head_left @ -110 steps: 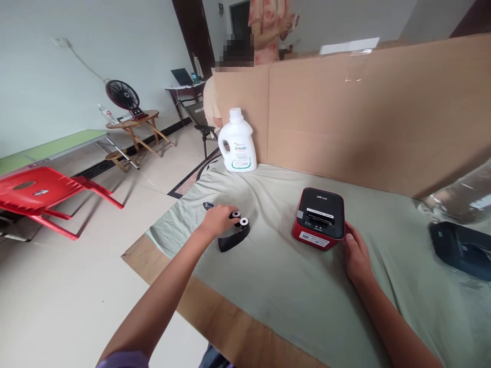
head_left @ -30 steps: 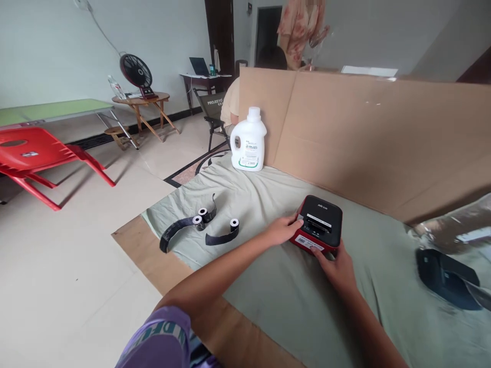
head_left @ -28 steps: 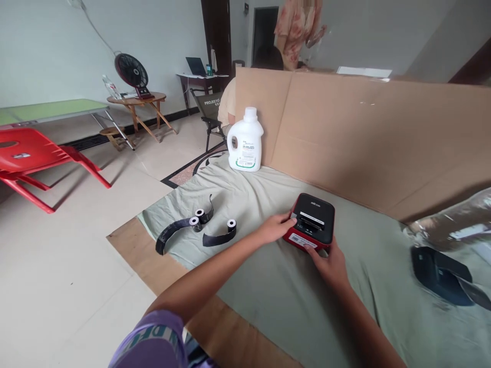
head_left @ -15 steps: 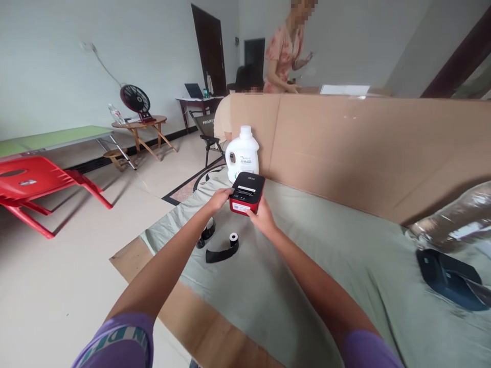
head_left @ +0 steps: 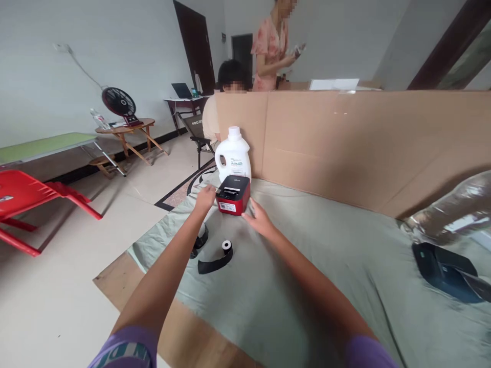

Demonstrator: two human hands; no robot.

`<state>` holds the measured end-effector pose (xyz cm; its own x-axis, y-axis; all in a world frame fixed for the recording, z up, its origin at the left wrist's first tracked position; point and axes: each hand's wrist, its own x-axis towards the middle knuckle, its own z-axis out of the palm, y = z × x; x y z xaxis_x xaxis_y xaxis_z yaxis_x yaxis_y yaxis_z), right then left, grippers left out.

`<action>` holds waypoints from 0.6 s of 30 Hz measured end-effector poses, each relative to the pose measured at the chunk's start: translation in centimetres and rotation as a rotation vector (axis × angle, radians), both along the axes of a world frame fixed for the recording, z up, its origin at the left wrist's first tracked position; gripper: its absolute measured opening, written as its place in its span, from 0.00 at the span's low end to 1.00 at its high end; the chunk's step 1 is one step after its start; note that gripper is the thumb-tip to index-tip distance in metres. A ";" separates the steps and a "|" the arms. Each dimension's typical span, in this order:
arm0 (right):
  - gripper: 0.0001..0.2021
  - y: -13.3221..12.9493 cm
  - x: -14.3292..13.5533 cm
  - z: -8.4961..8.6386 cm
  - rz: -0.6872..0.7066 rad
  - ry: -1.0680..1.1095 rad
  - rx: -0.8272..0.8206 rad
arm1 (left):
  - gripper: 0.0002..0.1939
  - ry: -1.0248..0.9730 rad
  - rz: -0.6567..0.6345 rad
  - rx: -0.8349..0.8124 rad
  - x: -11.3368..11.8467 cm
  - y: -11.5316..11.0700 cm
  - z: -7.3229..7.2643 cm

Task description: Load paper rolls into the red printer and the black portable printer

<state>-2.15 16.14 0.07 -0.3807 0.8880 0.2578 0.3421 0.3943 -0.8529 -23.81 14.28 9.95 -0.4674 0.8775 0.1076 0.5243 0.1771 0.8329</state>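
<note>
At the near left, stretching forward with the left hand, fingers curled narrowly at the left edge of the red-and-black box-shaped device; contact unclear. Below that grip, trailing a dark strip, a white-cored black roll. Between both hands, resting upright on pale green cloth. On its right, reaching in with the right hand, thumb and fingers spread wide.

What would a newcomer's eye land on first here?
Probably the red-and-black box near the middle, between the left hand and right hand, right in front of the white jug. Then the bright red plastic chair at far left, and the wide cardboard panel standing behind the cloth.
</note>
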 end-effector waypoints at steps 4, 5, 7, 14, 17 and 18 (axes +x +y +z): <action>0.31 -5.1 12.7 0.1 -0.122 -0.134 0.041 | 0.22 0.199 -0.251 0.323 7.2 -6.6 -1.1; 0.29 -6.6 16.6 0.4 -0.204 -0.193 0.078 | 0.20 0.282 -0.452 0.331 9.6 -8.8 -2.0; 0.28 -9.4 24.7 1.5 -0.426 -0.332 0.179 | 0.19 0.466 -0.859 0.260 14.3 -13.0 -4.3; 0.37 -16.1 44.3 6.4 -1.305 -0.853 -0.031 | 0.28 0.866 -1.380 0.294 20.3 -19.7 -10.4; 0.45 -15.4 46.3 6.5 -1.266 -0.866 -0.290 | 0.31 0.922 -1.371 0.312 19.9 -20.2 -10.9; 0.47 -14.9 46.5 6.3 -1.223 -0.855 -0.330 | 0.31 0.931 -1.366 0.312 19.8 -20.4 -10.9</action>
